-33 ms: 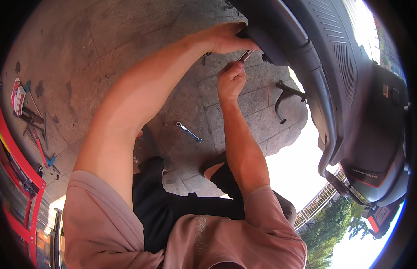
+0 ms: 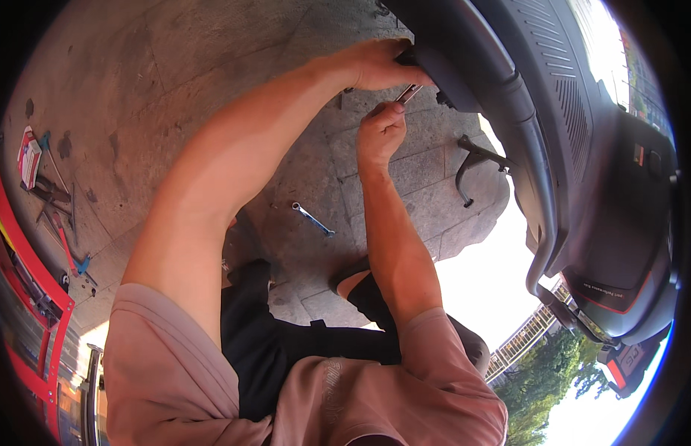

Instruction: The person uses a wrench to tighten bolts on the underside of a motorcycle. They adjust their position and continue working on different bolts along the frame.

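Observation:
My right hand [image 2: 381, 134] is closed around the lower end of a silver wrench [image 2: 410, 94], which slants up toward the underside of a dark scooter [image 2: 502, 82]. The wrench's head end is hidden by my other hand and the scooter's body. My left hand [image 2: 386, 65] reaches in from above, against a black part low on the scooter, close to the wrench's upper end. Most of its fingers are out of sight, so their grip does not show. A combination wrench [image 2: 313, 219] lies on the paving between my arms and my knees.
A bent black stand leg [image 2: 472, 163] sticks out under the scooter. At the far left, a red-and-white box [image 2: 30, 156], loose hand tools [image 2: 66, 238] and a red tool rack [image 2: 52, 290] stand or lie on the stone floor [image 2: 211, 44]. A railing [image 2: 528, 334] runs behind.
My right hand and forearm have shifted very slightly left, still holding the wrench. The left hand stays at the same spot on the scooter.

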The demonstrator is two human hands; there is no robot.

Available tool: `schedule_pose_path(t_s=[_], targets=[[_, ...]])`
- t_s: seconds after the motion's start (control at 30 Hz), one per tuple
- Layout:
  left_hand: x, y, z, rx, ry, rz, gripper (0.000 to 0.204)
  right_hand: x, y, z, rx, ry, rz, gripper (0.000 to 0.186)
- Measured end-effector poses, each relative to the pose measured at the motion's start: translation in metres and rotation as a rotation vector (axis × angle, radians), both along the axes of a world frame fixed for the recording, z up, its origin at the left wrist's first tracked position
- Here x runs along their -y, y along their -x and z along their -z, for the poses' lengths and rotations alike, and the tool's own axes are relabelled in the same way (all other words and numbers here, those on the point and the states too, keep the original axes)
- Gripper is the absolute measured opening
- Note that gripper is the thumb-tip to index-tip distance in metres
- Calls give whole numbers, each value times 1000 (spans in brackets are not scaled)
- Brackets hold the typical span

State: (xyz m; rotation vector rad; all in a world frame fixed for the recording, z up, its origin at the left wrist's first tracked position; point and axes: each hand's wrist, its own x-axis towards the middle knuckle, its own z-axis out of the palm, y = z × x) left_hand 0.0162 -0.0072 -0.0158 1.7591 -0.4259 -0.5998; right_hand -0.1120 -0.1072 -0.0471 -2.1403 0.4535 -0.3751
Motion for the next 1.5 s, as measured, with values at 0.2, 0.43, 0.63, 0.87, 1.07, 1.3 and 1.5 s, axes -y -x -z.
schedule_pose_path(t_s=[0.2,0.43,0.63,0.87,1.07,1.3,1.5], targets=[[7,0,13,87,46,-5,89,32,1,-34,-182,137,-161,44],[6,-1,6,-10,70,20,93,99,-18,-141,-440,701,-475,34],[-16,-1,-7,-141,183,68,89,96,-19,-144,-542,736,-434,41],[-20,-8,8,-148,286,144,73,96,-24,-166,-708,813,-531,47],[-23,-24,12,-384,409,229,60,93,-22,-163,-631,731,-535,41],[-17,7,-1,-32,498,-288,34,94,-20,-157,-589,723,-531,38],[-6,-3,-2,-18,479,-108,33,95,-21,-151,-540,728,-534,39]])
